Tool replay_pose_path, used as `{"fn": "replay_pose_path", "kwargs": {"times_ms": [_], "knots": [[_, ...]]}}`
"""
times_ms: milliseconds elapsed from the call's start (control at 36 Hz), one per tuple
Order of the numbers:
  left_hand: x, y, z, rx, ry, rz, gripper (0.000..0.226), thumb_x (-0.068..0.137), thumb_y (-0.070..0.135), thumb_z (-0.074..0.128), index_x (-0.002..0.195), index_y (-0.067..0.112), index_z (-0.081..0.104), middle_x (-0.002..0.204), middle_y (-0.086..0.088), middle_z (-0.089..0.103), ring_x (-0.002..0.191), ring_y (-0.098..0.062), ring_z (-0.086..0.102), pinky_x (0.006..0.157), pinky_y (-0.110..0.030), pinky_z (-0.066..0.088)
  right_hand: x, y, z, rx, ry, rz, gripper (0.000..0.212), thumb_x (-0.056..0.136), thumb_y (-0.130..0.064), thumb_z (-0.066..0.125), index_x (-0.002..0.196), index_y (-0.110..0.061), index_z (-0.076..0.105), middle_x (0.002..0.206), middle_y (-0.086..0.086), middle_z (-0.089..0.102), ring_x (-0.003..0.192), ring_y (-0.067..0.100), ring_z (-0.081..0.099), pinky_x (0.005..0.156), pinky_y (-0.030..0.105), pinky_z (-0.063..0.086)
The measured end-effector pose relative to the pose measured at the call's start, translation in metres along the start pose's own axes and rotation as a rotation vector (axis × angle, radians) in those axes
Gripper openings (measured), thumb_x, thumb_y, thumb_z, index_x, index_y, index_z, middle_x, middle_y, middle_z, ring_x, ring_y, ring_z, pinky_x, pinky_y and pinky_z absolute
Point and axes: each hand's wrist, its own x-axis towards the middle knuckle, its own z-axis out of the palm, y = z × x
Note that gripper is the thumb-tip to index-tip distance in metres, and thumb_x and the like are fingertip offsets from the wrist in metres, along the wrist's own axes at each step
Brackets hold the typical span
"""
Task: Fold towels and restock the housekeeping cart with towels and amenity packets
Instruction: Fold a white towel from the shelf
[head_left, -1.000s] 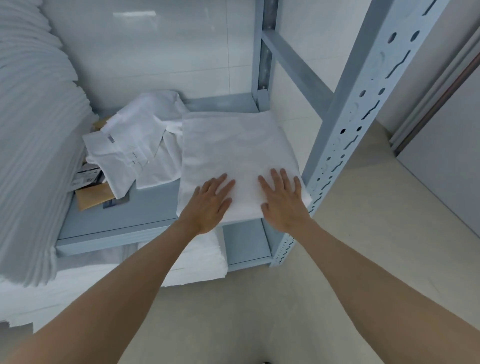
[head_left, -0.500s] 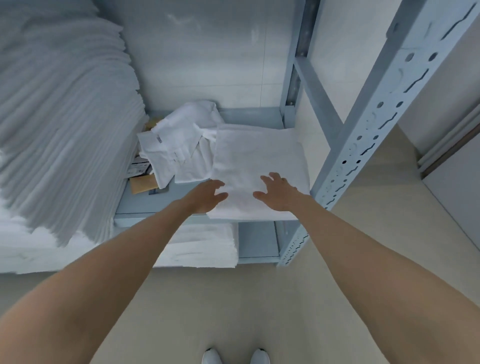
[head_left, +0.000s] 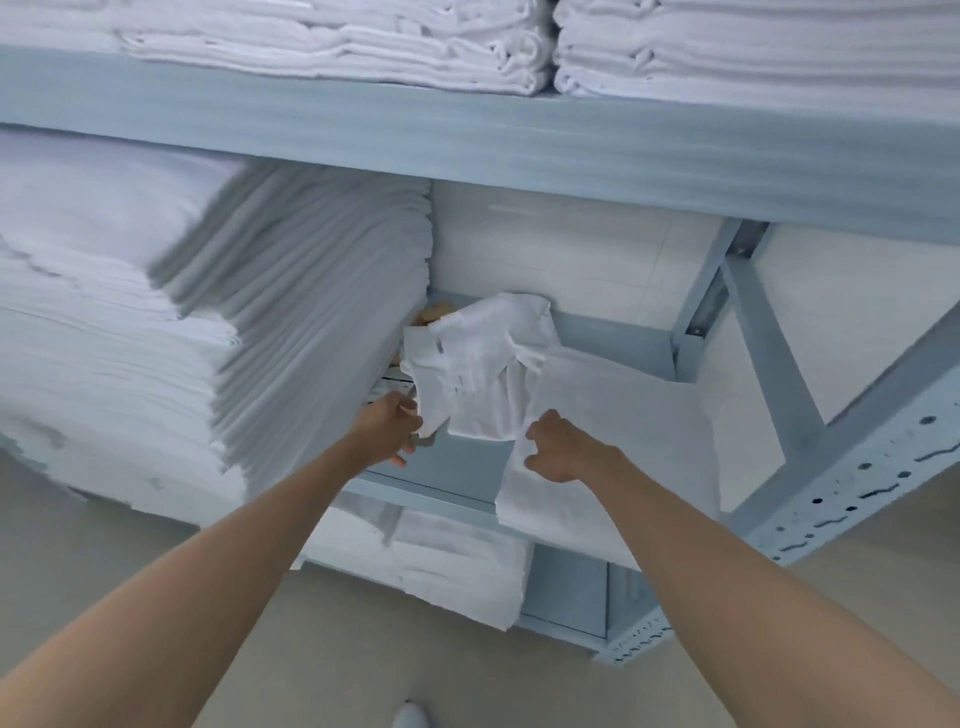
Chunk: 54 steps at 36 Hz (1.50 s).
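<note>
Left to right: tall towel stack (head_left: 208, 332); your left hand (head_left: 388, 431), curled at the crumpled packets (head_left: 478, 364), grip unclear; your right hand (head_left: 558, 449) pinching the folded towel (head_left: 623, 441) on the shelf (head_left: 441, 493). Tugging sideways risks unfolding it or toppling packets.

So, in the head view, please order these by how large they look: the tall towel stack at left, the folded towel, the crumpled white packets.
1. Tall towel stack
2. Folded towel
3. Crumpled white packets
</note>
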Motion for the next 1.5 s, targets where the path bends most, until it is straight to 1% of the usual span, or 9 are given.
{"fn": "replay_pose_path", "kwargs": {"times_ms": [306,472,611,833,972,1056,1194,1361,1500], "knots": [[0.126,-0.056,0.008,-0.223,0.037,-0.079,0.024,0.096,0.007,0.06,0.12,0.008,0.055,0.107,-0.01,0.065,0.071,-0.018,0.068,0.051,-0.027,0.058,0.137,-0.043,0.035,-0.072,0.048,0.03,0.036,0.094,-0.012,0.054,0.127,0.0,0.044,0.132,0.018,0.039,0.12,0.035,0.049,0.084,0.038,0.043],[0.208,-0.075,0.044,-0.005,0.111,-0.012,0.05,0.091,0.018,0.071,0.133,0.003,0.049,0.131,-0.014,0.056,0.118,-0.031,0.057,0.097,-0.04,0.051,0.21,-0.026,0.069,-0.064,0.149,0.139,0.048,0.089,-0.011,0.06,0.132,0.0,0.039,0.133,0.018,0.039,0.125,0.033,0.043,0.094,0.039,0.047],[0.242,-0.086,0.068,0.062,0.118,-0.035,0.065,0.09,0.02,0.072,0.139,-0.005,0.037,0.139,-0.022,0.049,0.128,-0.035,0.049,0.105,-0.044,0.045,0.239,-0.005,0.088,-0.246,0.19,0.143,0.048,0.089,-0.015,0.062,0.131,-0.003,0.043,0.132,0.016,0.042,0.121,0.033,0.044,0.095,0.038,0.045],[0.264,-0.082,0.073,0.092,0.195,-0.051,0.029,0.09,0.008,0.063,0.116,-0.003,0.056,0.116,-0.019,0.065,0.106,-0.033,0.062,0.074,-0.031,0.047,0.266,0.003,0.072,-0.346,0.13,0.101,0.051,0.09,-0.024,0.065,0.134,-0.007,0.043,0.14,0.012,0.032,0.122,0.034,0.043,0.093,0.04,0.046],[0.268,-0.072,0.071,0.027,0.278,-0.04,0.037,0.087,0.003,0.063,0.121,-0.004,0.05,0.125,-0.02,0.055,0.11,-0.033,0.057,0.084,-0.034,0.05,0.288,0.01,0.031,-0.201,0.397,0.176,0.054,0.095,-0.02,0.055,0.143,-0.004,0.034,0.15,0.018,0.03,0.136,0.034,0.038,0.105,0.041,0.042],[0.268,-0.069,0.068,-0.003,0.394,0.065,0.048,0.084,-0.002,0.064,0.127,0.002,0.042,0.133,-0.017,0.042,0.111,-0.032,0.052,0.084,-0.033,0.046,0.306,0.019,0.012,-0.103,0.527,0.27,0.057,0.092,-0.016,0.059,0.141,-0.002,0.033,0.145,0.019,0.032,0.132,0.033,0.036,0.102,0.041,0.043],[0.277,-0.065,0.066,0.194,0.366,0.303,0.035,0.088,0.004,0.061,0.122,0.01,0.054,0.13,-0.008,0.044,0.117,-0.024,0.047,0.091,-0.031,0.047,0.331,0.033,0.011,-0.006,0.458,0.386,0.075,0.096,-0.019,0.057,0.153,0.001,0.012,0.148,0.019,0.035,0.136,0.033,0.036,0.108,0.04,0.038],[0.291,-0.08,0.069,0.445,0.33,0.295,0.04,0.086,0.008,0.061,0.125,0.016,0.054,0.131,-0.004,0.041,0.128,-0.023,0.035,0.109,-0.037,0.027,0.347,0.046,0.016,-0.171,0.531,0.438,0.033,0.098,-0.012,0.048,0.131,-0.008,0.051,0.134,0.009,0.046,0.132,0.028,0.037,0.091,0.037,0.047],[0.292,-0.093,0.07,0.442,0.339,0.34,0.03,0.088,0.011,0.062,0.117,0.018,0.059,0.13,-0.002,0.044,0.129,-0.021,0.035,0.112,-0.035,0.024,0.347,0.049,0.01,-0.159,0.612,0.479,0.027,0.095,-0.007,0.051,0.122,-0.006,0.056,0.123,0.01,0.057,0.122,0.025,0.048,0.08,0.032,0.048]]}}
